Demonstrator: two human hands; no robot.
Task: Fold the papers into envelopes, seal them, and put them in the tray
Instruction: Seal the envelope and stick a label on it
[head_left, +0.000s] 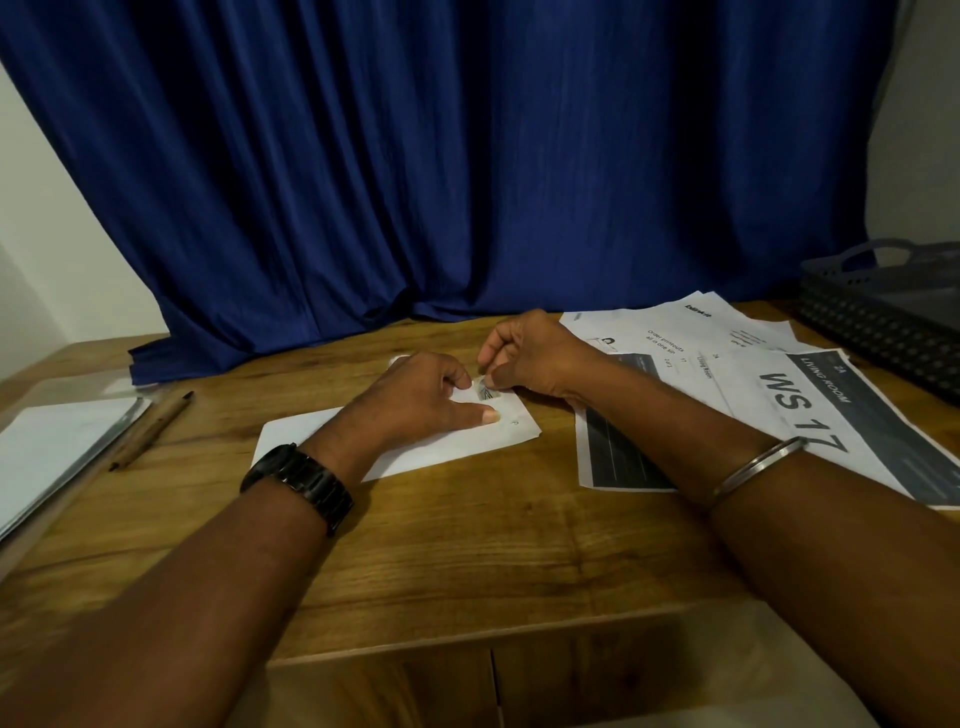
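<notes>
Bare forearms; black link watch (298, 483) on left wrist, steel bangle (756, 464) on right.
</notes>
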